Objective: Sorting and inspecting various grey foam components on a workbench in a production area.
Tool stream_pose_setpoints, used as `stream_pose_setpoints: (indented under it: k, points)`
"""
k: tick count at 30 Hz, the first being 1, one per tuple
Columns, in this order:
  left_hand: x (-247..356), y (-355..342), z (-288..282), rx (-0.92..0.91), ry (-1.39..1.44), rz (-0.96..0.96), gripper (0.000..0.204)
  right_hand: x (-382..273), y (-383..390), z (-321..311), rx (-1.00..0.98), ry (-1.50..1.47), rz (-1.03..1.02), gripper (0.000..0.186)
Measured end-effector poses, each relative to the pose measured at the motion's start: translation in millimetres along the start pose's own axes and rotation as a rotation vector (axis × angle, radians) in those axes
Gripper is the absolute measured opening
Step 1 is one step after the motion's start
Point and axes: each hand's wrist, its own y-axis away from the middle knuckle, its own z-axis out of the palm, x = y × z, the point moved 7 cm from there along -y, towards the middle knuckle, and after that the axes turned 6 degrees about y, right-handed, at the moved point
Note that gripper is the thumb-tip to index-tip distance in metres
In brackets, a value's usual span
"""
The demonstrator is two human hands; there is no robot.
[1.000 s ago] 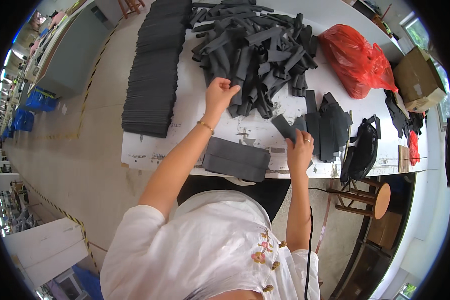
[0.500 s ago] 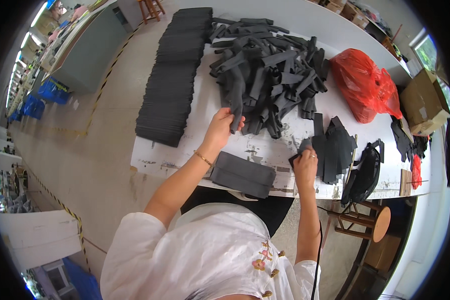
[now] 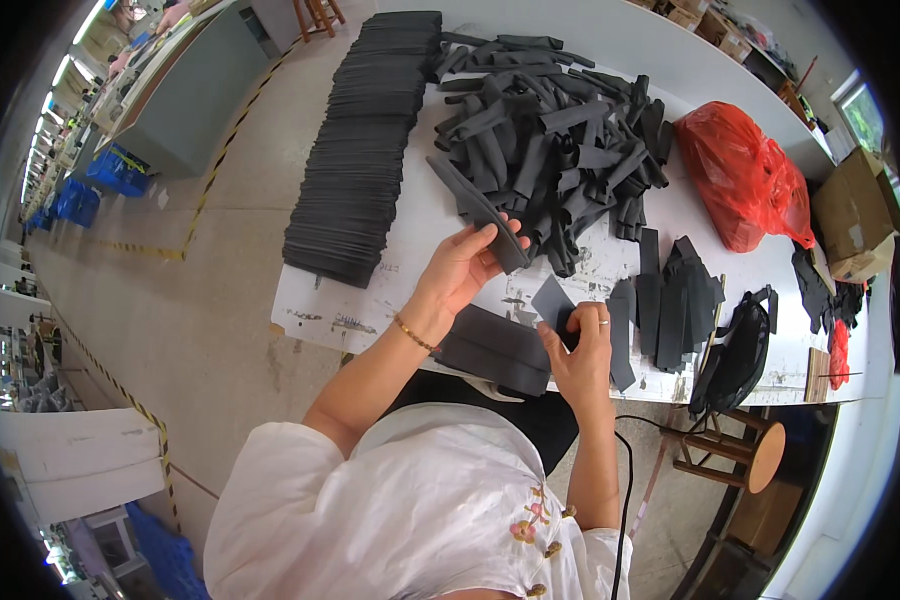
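Now, in the head view, the left hand is out over the bench, and it has a black strip! The fingers curl loosely round its near end, thumb on one side, fingertips showing on the other; the far end slants up and away to the left. Just beyond lies the pile, a great tangle of dark strips, some rolled, some folded.

Across to the right hand, lower and closer to the body: the fingers are bent in towards the thumb, and a flat grey piece pokes out from between them, its free corner angled up to the left. How tightly they press, I cannot tell.

Between the two wrists, near the front edge, sits a flat stack of dark pieces. Just right of the right hand there's a loose flat strip, and beside that a fanned heap of flat strips.

Over on the left, the long row stands tightly packed. Far right, a red bag slumps behind the heap, with a black bag nearer the front edge.
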Motion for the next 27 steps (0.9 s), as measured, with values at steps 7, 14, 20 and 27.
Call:
stream_pose_setpoints:
  k: [7,14,20,27]
  points:
    - [-2,5,1,0.061,-0.065,-0.026,0.028,-5,-1,-12,0.029,-0.177,0.090,0.054]
    - [-9,6,-1,0.103,-0.068,-0.010,0.027,-13,-4,-8,0.171,-0.033,0.015,0.041]
    - [-10,12,6,0.072,-0.113,-0.010,0.026,-25,-9,-9,0.304,0.184,-0.124,0.028]
    - [-13,18,9,0.066,-0.100,-0.008,0.024,-34,-6,-9,0.447,0.415,-0.239,0.025]
